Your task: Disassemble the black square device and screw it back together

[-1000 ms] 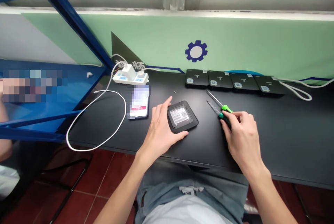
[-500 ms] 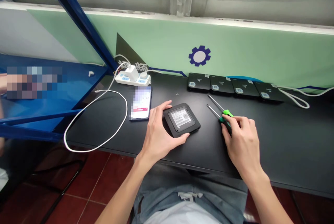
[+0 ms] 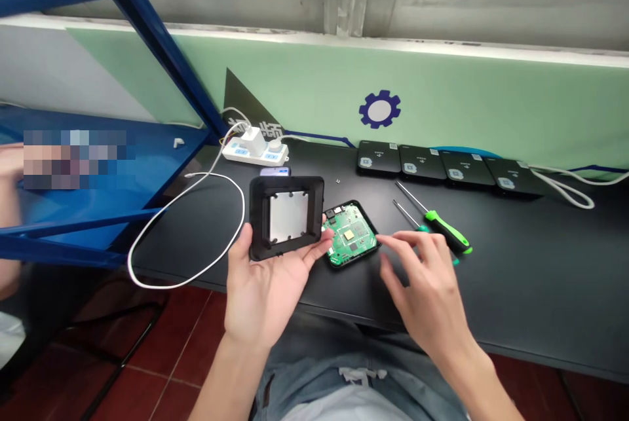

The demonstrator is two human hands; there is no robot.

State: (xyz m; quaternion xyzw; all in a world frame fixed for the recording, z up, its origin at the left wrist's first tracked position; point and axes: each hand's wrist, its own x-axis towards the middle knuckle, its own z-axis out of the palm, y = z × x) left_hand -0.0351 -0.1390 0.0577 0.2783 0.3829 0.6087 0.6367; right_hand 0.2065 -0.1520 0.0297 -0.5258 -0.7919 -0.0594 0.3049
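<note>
My left hand [image 3: 260, 283] grips a black square cover [image 3: 286, 217] with a silver metal plate inside, lifted and tilted towards me. The rest of the device [image 3: 351, 234] lies on the black table [image 3: 515, 264], its green circuit board showing. My right hand [image 3: 425, 277] hovers just right of it with fingers stretched out, holding nothing. Two green-handled screwdrivers [image 3: 445, 230] lie beside that hand.
A row of several black devices [image 3: 437, 162] lines the back wall. A white power strip [image 3: 255, 152] with a plugged charger and a looping white cable [image 3: 196, 237] sit at the left. A tiny screw [image 3: 339, 180] lies behind the open device. Blue shelving [image 3: 98, 165] stands left.
The left hand has lifted the black cover off the device, exposing the circuit board. The right hand has let go of the screwdriver and moved left towards the board.
</note>
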